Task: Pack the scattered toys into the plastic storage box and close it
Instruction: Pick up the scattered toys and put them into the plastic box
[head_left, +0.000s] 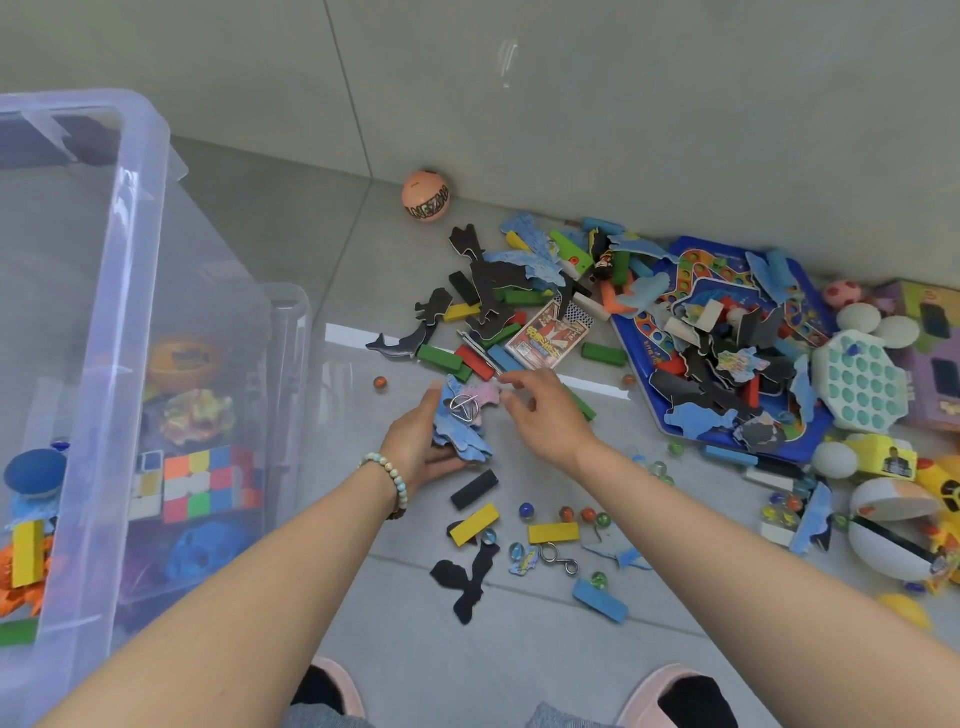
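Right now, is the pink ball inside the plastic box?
No, the pink ball lies on the floor by the wall, outside the box.

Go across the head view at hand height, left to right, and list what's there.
plastic storage box → left hand, holding a stack of puzzle pieces → right hand → blue game board → mint bubble-pop toy
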